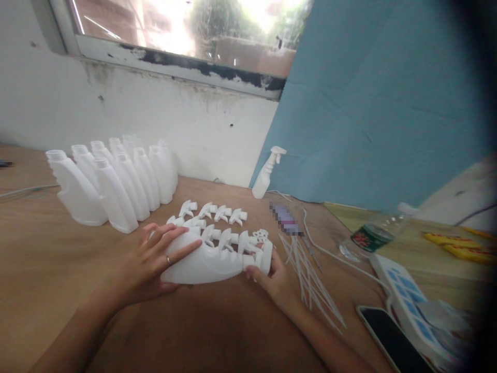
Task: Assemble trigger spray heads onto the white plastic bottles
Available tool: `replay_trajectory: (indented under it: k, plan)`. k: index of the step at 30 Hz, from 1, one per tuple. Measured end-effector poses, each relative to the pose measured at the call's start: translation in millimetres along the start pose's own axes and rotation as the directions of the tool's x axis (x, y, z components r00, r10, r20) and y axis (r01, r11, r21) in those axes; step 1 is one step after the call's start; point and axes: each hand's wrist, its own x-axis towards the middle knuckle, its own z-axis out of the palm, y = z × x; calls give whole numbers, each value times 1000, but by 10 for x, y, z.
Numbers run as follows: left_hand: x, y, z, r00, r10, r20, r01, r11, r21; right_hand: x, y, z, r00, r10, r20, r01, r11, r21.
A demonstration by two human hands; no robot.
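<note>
Spray bottle (212, 267): flank partly covered by left fingers (185, 252); trigger head (266, 256) partly by right fingers (258, 275).
Loose trigger heads (225, 241), behind the spray bottle: nearest row partly hidden.
Rear bottles (129, 140), left of it: bodies obscured.
Smartphone (394, 339), right of it: lower end cropped.
Yellow item (462, 247), far right of it: blurred.

1. A clear drink bottle (371, 237) with a green and red label is on the right side of the worktop (34, 254).
2. A white power strip (402, 292) with blue panels sits nearer the camera; a white cord (341, 259) runs up to it.
3. A phone (394, 336), its screen dark, lies just beside the strip.
4. A yellow, red-marked packet (460, 246) lies at far right, blurred.
5. Blue cloth (365, 93) hangs over the stained white wall (186, 124), beside a window (236, 31).
</note>
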Motion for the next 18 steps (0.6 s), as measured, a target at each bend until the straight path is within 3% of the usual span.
replay_trajectory:
  k: [6, 11, 18]
  plan:
    - [9, 14, 4, 1000, 8, -7, -8, 1000, -5, -9, 10, -7, 997, -56, 55, 53, 997, 53]
    - [18, 27, 3, 1000, -1, -16, 0, 999, -40, 23, -46, -42, 1000, 28, 2, -28, 1000, -1]
    - [16, 2, 6, 1000, 13, -27, -14, 999, -30, 88, -37, -66, 988, 117, 97, -119, 993, 22]
